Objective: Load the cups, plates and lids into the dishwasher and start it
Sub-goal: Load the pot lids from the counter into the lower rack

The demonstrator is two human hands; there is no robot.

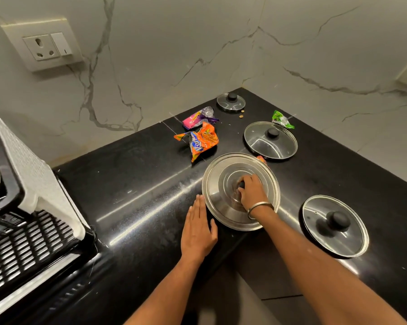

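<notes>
A large steel lid (221, 202) lies on the black counter (139, 188). My right hand (253, 191) grips the dark knob at its centre. Flat beside the lid's left rim rests my left hand (197, 227), fingers straight, on the counter. Three glass lids with black knobs lie around: one at the near right (335, 226), one behind the steel lid (270, 140), and a small one at the back corner (231, 102). No cups, plates or dishwasher interior are in view.
Crumpled snack wrappers lie behind the steel lid: orange (201, 140), pink and purple (199, 118), green (281, 119). A black slatted appliance with a white towel (40, 184) stands at the left. Marble walls close off the corner, with a socket (44, 46) on the left wall.
</notes>
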